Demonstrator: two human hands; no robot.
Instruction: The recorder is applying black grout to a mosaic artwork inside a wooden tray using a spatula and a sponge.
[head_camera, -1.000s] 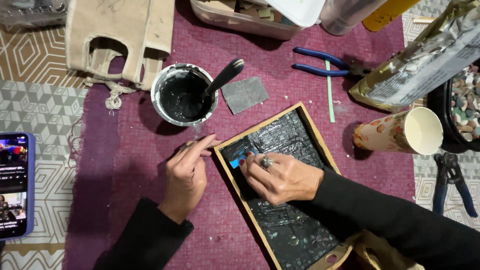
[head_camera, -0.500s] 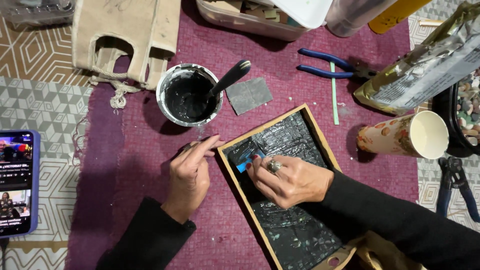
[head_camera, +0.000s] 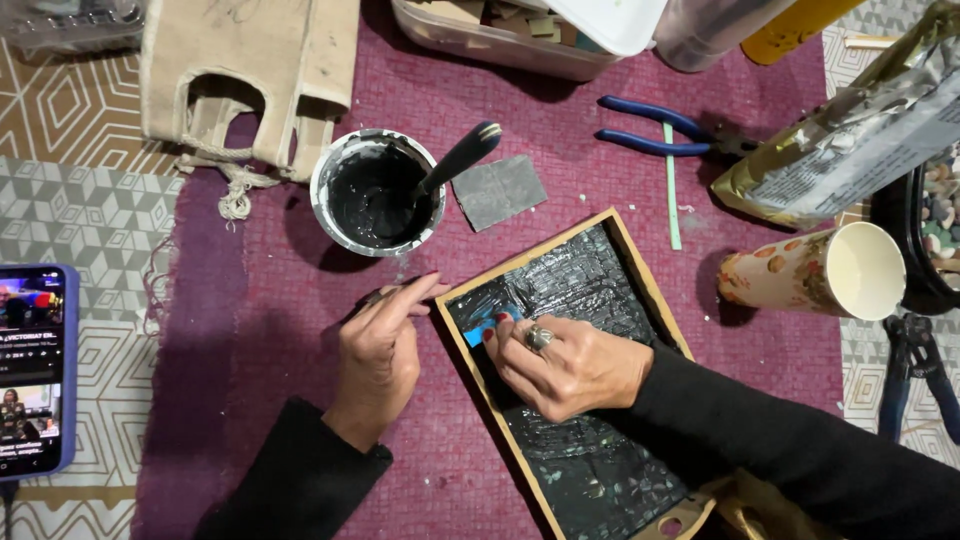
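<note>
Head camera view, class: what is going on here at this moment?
A person works over a wooden tray coated inside with dark paste. The right hand presses a small blue piece onto the dark surface near the tray's upper corner. The left hand rests on the purple mat beside the tray's edge. A cup of black paste with a tool standing in it sits just above.

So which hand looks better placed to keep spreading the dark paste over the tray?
Probably the right hand: it lies inside the wooden tray, fingertips pressing a small blue piece on the dark surface. The left hand sits outside on the purple cloth, steadying the tray's corner.
</note>
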